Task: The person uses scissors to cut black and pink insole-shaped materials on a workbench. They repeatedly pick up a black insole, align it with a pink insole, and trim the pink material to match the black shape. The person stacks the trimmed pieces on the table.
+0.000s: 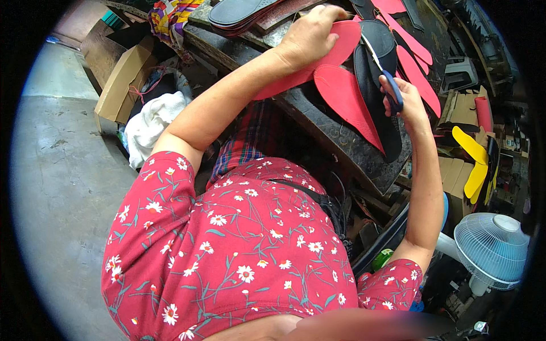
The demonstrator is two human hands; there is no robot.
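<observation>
My left hand (311, 35) is closed on a red shoe insole (344, 44), its fingers bent over the far edge and partly hidden. That insole slants back under my left forearm. In my right hand (406, 96) is a pair of scissors (391, 91) with dark blue handles. Their pale blades point up and left toward the held insole's right edge; whether they touch it I cannot tell. Between my hands lie another red insole (344, 99) and a black insole (372, 94), overlapping on the worktable (318, 122). More red insoles (418, 79) lie beyond my right hand.
A stack of dark insoles (236, 14) sits at the table's far left, near a patterned cloth (170, 20). On the left stand a cardboard box (122, 82) and a white cloth (153, 122). Yellow insole-shaped pieces (475, 165) and a fan (492, 247) are at right.
</observation>
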